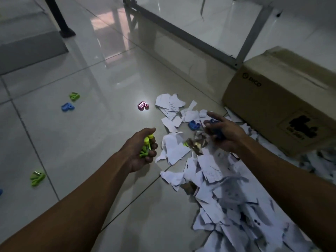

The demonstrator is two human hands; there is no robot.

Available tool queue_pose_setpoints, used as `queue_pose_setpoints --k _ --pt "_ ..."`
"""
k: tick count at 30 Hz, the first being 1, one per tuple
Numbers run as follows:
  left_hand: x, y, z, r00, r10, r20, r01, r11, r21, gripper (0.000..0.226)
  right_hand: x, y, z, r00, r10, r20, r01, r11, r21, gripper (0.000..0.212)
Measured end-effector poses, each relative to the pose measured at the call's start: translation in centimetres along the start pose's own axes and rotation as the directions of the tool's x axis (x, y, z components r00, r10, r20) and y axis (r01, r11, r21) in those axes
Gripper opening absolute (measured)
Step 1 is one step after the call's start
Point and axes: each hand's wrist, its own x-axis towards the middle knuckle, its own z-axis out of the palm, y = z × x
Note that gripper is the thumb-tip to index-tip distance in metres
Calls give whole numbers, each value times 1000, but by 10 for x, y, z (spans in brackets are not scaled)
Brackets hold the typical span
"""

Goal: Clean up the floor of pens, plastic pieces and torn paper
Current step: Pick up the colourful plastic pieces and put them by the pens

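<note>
Both hands grip plastic pieces: left hand (141,150) green ones; right hand (222,130) blue, blurred.

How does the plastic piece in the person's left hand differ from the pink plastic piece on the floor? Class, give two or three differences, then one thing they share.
1. Colour: the held piece is yellow-green; the pink piece is pink.
2. State: the held piece is gripped in the left hand; the pink piece lies loose on the floor, untouched.
3. Light: the pink piece sits in a bright spot; the held piece is dimmer.

Both are small coloured plastic pieces.
</note>
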Motion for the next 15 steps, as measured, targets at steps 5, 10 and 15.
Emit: queue_pose_setpoints --k 5,10,15 --pt "11 -3 12 1000 -10 -24 10 1000 -10 33 4 -2 -13 997 80 -7 -77 979 187 29" --pt "14 -3 16 999 -6 -47 6 1000 6 31 13 -13 -4 995 74 -60 -74 997 15 30" --pt "13 0 10 996 9 -93 -4 999 51 31 36 -7 12 937 -340 -77 180 663 -726 23"
